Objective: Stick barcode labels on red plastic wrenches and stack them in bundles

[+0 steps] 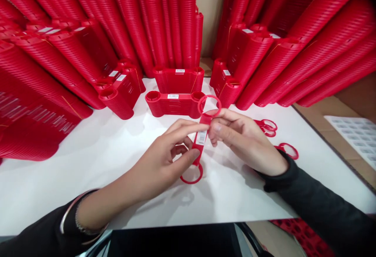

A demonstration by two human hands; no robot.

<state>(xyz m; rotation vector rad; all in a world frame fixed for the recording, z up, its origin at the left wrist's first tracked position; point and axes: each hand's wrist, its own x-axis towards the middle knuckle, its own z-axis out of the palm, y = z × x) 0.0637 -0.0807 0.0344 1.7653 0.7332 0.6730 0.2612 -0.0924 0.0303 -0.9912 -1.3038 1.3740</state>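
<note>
Bright even overhead light, soft shadows under hands, wide-angle bending at edges, corners slightly blurred w/ dark vignette

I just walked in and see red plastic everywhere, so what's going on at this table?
A person holds one flat red plastic piece with a ring at each end above the white table. The left hand pinches its lower part, and the right hand grips it near the top ring. A small white label sits on its middle. A few loose red pieces lie to the right, and long labelled stacks of red pieces crowd the far side.
</note>
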